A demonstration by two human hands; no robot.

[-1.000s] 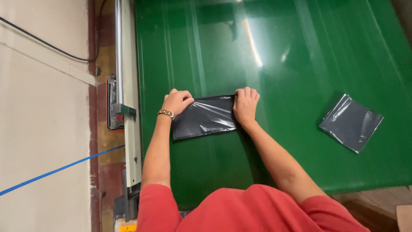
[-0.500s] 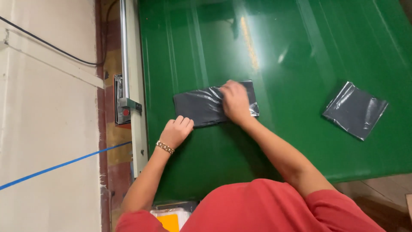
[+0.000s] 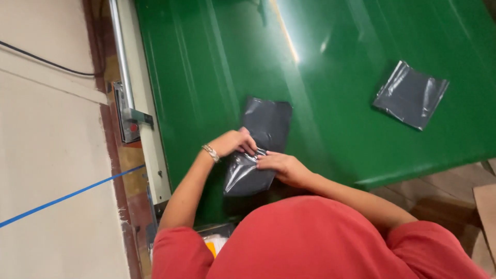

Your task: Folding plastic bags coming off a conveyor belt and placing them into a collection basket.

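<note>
The dark grey poly mailer bag lies lengthwise on the green conveyor belt, near the belt's left edge and just in front of the person in the red shirt. It is pinched at about its middle by both hands: the left hand, with a metal bracelet at the wrist, is closed on the plastic from the left, and the right hand is closed on it from the right, the fingertips of both nearly meeting. The step in hand appears to be a fold or crease across the bag's middle; the lower half already looks lifted and wrinkled. The next move would seem to call for a firm pinch on both sides, so that the slippery film is kept aligned. Both forearms are bent inward, elbows held wide. A second grey bag lies well apart, to the right on the belt.
</note>
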